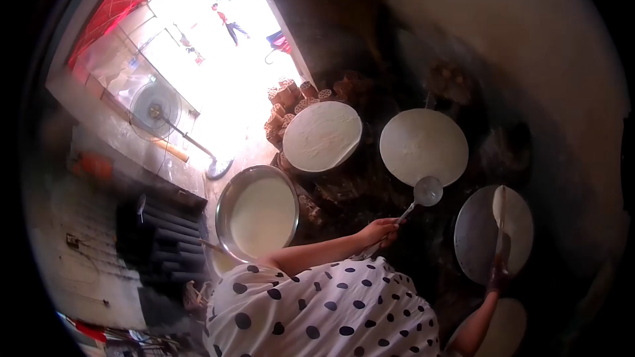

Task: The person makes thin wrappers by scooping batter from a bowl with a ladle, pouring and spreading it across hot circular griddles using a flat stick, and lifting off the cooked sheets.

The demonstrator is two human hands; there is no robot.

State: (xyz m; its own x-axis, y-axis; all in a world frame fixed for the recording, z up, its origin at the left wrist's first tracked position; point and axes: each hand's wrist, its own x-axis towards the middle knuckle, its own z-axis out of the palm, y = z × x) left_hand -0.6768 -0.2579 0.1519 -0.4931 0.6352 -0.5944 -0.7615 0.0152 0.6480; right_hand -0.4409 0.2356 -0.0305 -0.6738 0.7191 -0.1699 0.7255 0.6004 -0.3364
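Note:
My left hand (379, 233) is closed round the handle of a metal ladle (428, 192), whose round bowl overlaps the near edge of a pale round pan (424, 145). At the right, my right hand (499, 276) grips a long, thin spatula (501, 221) that lies across a darker round pan (469, 235). White batter shows near the spatula's far end. Another round pan (322, 135), covered in a white layer, is farther off. A wide metal basin (223, 208) of pale liquid stands left of my left arm.
Reddish perforated cylinders (288, 94) are piled behind the far pan. A standing fan (155, 111) is at the upper left, dark cylinders (178, 238) are stacked at the left, and part of another round pan (506, 330) shows at the lower right. A person (228, 24) is outside the bright doorway.

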